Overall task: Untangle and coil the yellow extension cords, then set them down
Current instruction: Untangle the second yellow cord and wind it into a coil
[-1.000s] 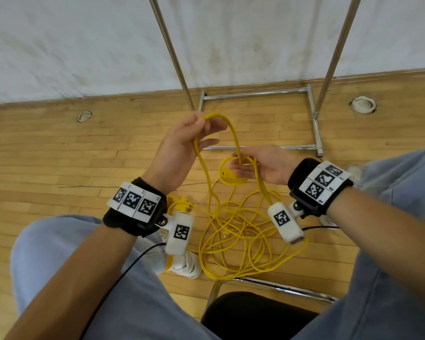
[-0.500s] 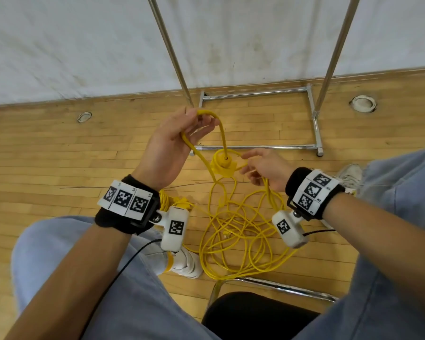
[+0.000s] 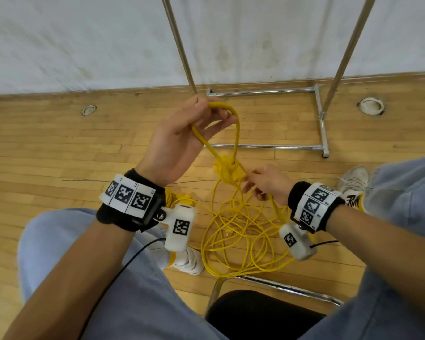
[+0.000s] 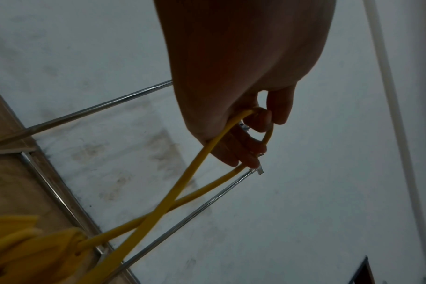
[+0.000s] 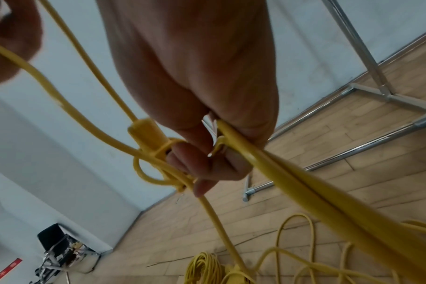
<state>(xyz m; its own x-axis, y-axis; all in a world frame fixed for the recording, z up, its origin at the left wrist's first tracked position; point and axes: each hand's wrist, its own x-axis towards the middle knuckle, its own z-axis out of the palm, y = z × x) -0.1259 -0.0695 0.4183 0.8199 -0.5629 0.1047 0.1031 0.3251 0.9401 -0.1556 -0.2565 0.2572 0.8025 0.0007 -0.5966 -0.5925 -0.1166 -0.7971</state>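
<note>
Below, most of the yellow extension cord [image 3: 241,241] lies tangled on the wooden floor [image 3: 47,148]. Higher, the left hand [image 3: 179,141] pinches a raised loop [image 3: 232,123] while the right hand [image 3: 265,182] clamps the strand beside the socket end [image 3: 227,171]; pulling apart would likely tighten that knot.

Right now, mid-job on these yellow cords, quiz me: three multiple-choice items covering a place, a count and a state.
1. Where does the loose cord tangle lie?
A. on the wooden floor
B. on the chair seat
C. over the metal rack

2. How many hands hold cord?
A. none
B. one
C. two

3. What state is the cord between the hands in?
A. straight
B. knotted around a yellow plug
C. cut

Answers:
1 A: its loops spread on the boards between the feet.
2 C: the left hand holds a loop, and the right hand pinches a strand.
3 B: strands wrap the plug.
</note>
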